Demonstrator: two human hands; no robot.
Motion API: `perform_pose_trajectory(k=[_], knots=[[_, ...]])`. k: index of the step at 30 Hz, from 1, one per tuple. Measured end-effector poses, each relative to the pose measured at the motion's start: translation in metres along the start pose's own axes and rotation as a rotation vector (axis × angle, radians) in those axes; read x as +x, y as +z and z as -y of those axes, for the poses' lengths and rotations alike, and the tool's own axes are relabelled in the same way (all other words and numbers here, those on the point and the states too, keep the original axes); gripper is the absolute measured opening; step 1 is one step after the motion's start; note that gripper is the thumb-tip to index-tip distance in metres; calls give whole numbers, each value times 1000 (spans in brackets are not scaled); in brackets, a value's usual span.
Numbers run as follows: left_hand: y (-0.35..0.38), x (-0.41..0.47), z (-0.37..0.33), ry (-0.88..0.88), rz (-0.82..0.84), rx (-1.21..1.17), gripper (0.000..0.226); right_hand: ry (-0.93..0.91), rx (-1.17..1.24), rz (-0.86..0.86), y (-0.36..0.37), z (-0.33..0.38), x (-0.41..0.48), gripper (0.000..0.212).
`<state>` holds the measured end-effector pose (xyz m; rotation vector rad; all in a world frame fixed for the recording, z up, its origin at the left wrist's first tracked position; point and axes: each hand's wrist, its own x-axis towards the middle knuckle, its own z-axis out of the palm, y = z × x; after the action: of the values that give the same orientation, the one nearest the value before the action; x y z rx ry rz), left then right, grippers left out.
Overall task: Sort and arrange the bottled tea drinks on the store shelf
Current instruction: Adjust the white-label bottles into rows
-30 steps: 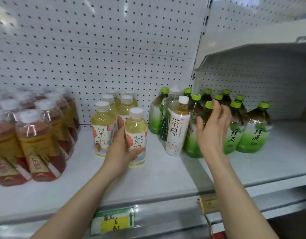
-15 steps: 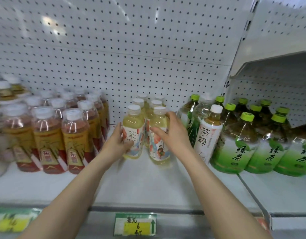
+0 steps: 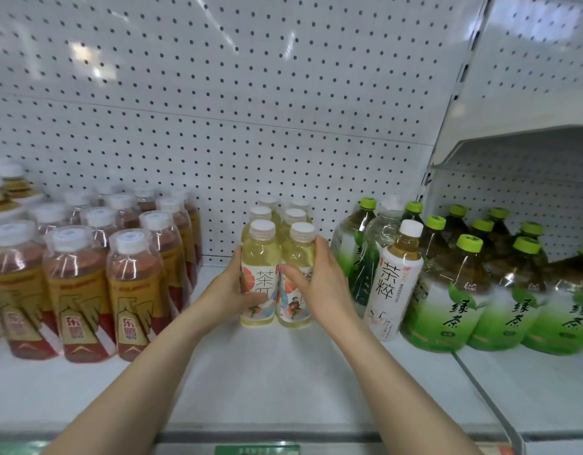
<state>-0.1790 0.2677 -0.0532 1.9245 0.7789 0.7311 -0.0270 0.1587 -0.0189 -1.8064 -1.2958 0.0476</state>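
**Both hands on front pair of pale tea bottles, centre shelf**

Head view: Left hand [image 3: 232, 287] wraps the left front bottle [image 3: 260, 274], fingers curled against its label. Right hand [image 3: 319, 284] clasps the right front bottle [image 3: 298, 277], thumb across the label, fingers pressed together around its side. Both bottles stand upright, touching, at frame centre on the white shelf [image 3: 283, 372]. Red-brown bottles [image 3: 136, 290] stand at left; a white-labelled bottle [image 3: 395, 284] and green-capped bottles [image 3: 447, 297] at right.
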Motion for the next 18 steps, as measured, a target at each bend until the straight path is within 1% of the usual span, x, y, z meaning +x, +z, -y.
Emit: perform_pose_trajectory(k=[4, 6, 9, 12, 13, 14, 15, 17, 18], knots=[[-1, -2, 11, 22, 6, -39, 85, -19, -30, -106, 9, 0, -5, 75], [1, -3, 12, 17, -3, -42, 80, -14, -15, -117, 10, -1, -5, 76], [2, -5, 13, 23, -29, -27, 72, -7, -34, -83, 9, 1, -4, 80], [5, -8, 13, 26, -85, 12, 62, 15, -71, 8, 1, 1, -4, 83], [7, -10, 13, 24, -107, 34, 58, 11, -98, 26, -4, 0, -6, 81], [9, -12, 13, 21, -126, 52, 55, -18, -141, 5, -11, -1, -10, 77], [11, -14, 13, 19, -141, 72, 53, -73, -189, -71, -21, -2, -14, 70], [15, -17, 12, 17, -160, 122, 52, -194, -256, -328, -46, -4, -20, 55], [17, -18, 11, 16, -167, 147, 52, -225, -284, -460, -62, -7, -20, 51]])
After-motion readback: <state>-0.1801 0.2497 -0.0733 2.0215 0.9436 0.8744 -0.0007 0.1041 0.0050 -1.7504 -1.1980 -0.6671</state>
